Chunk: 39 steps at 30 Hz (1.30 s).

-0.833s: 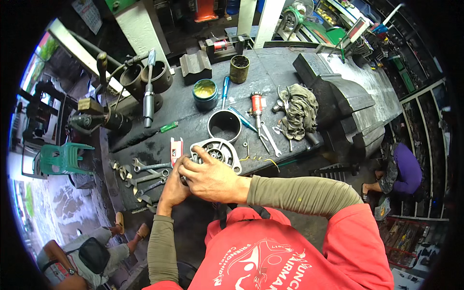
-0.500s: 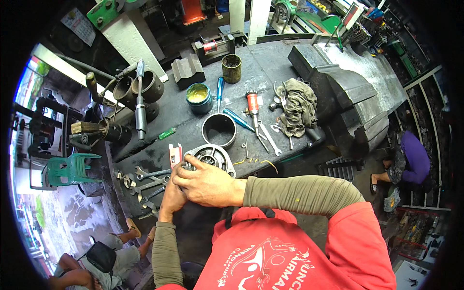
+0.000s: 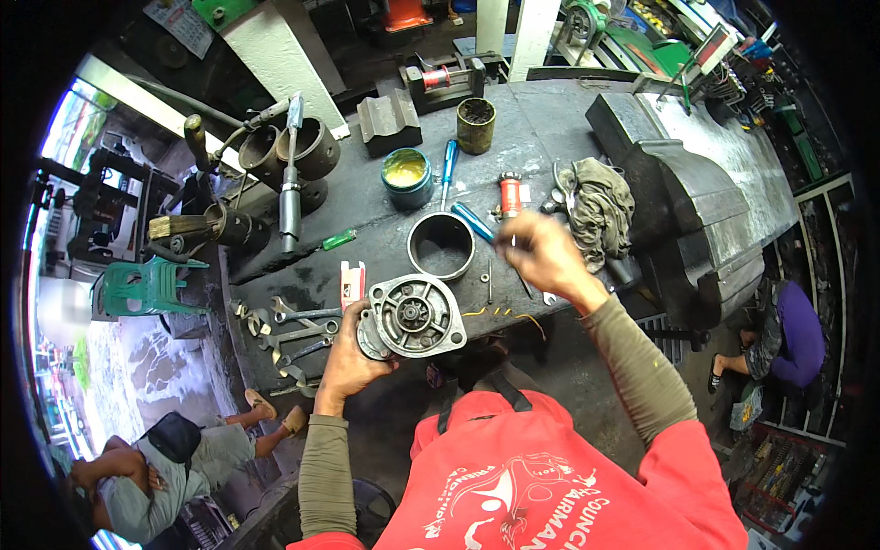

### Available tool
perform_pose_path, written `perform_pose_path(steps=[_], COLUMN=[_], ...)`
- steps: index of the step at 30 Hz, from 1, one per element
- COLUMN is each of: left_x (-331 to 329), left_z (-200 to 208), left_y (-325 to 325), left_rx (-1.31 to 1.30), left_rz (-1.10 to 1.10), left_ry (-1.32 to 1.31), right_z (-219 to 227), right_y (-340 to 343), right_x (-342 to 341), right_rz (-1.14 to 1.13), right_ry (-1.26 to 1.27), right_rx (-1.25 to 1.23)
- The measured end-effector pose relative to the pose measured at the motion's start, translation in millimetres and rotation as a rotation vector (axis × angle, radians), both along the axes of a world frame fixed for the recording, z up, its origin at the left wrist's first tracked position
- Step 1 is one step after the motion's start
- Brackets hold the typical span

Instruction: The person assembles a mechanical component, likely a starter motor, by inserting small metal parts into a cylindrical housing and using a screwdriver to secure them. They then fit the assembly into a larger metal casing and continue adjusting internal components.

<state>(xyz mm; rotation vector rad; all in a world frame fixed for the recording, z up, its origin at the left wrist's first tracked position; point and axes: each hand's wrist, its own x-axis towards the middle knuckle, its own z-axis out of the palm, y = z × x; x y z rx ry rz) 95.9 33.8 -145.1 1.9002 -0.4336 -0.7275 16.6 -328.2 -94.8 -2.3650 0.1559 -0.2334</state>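
My left hand (image 3: 346, 367) is closed around a round grey metal housing with a small toothed gear at its centre (image 3: 429, 337), held above the bench's near edge. Its flange has bolt holes. Away to the right, my right hand (image 3: 555, 264) is over the bench, its fingers smeared by motion. They are close to a blue-handled screwdriver (image 3: 471, 221) and a red-bodied tool (image 3: 510, 192); whether they touch either, I cannot tell. Just beyond the housing stands an open metal cylinder (image 3: 444, 276). A red and white box (image 3: 352, 282) is beside the housing.
Several wrenches (image 3: 298, 316) lie at the near left. Farther back are a grease tub (image 3: 408, 194), a second screwdriver (image 3: 449, 165) and a rusty can (image 3: 476, 137). A crumpled rag (image 3: 600, 206) lies before a large vise (image 3: 683, 197). Other people sit at left (image 3: 183, 477) and right (image 3: 790, 321).
My right hand has left the housing and swung right, over the tools. My left hand still holds the housing, whose gear face now shows fully. The whole view has shifted slightly.
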Motion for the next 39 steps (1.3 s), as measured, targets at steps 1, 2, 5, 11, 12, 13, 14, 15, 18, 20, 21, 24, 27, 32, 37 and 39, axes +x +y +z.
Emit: perform_pose_path(steps=[1,2,5,11,12,13,14,15,18,20,21,24,27,32,37,39], left_x=[-0.1,0.4,-0.9,-5.7,-6.7,-7.2,-8.2,-8.4,-9.1,-7.0,-6.3,-4.0,-2.0,0.4,2.2,2.1], left_z=[1.2,1.5,1.0,-1.9,-3.0,-4.3,-4.9,-5.8,-3.9,-2.9,-2.7,-3.0,-4.5,-9.1,-10.5,-9.7], left_y=[0.0,-0.8,-1.2,-0.9,-0.8,-1.1,-0.4,-1.0,-0.2,-0.5,-0.2,0.2,2.9,5.0,4.6,5.7], left_rx=[0.022,0.006,0.085,0.023,0.015,0.037,0.012,0.007,-0.005,0.016,0.022,0.021,-0.019,0.012,-0.039,-0.027], left_rz=[-0.019,-0.023,-0.018,0.006,0.035,0.035,0.031,0.041,0.039,0.001,-0.010,0.001,-0.036,-0.049,-0.055,-0.054], left_ry=[-0.039,-0.033,-0.083,-0.149,-0.066,-0.069,-0.104,-0.091,-0.026,-0.147,-0.131,-0.080,-0.115,-0.079,-0.100,-0.093], right_z=[-28.4,-58.3,-130.4,-148.7,-138.6,-122.4,-105.3,-84.3,-3.0,45.8,63.0,78.5,74.2,71.5,86.7,91.2], right_y=[-6.8,-5.4,4.2,5.1,2.3,-3.3,-5.2,-7.0,-4.5,15.3,30.7,85.4,116.5,126.4,132.9,136.9], right_x=[-6.9,-16.5,-26.4,-27.6,-26.0,-30.1,-29.1,-28.7,-26.1,-19.8,-13.1,21.8,44.7,53.5,57.6,57.8], right_rz=[0.124,0.264,0.417,0.361,0.353,0.303,0.172,0.018,-0.196,-0.061,0.041,0.366,0.378,0.307,0.435,0.482], right_ry=[0.265,0.324,0.263,0.290,0.249,0.172,0.129,0.154,0.105,0.050,0.093,0.158,0.206,0.341,0.330,0.305], right_rx=[0.026,-0.091,-0.256,-0.250,-0.227,-0.159,-0.103,-0.031,0.133,0.428,0.480,0.469,0.377,0.334,0.143,0.114])
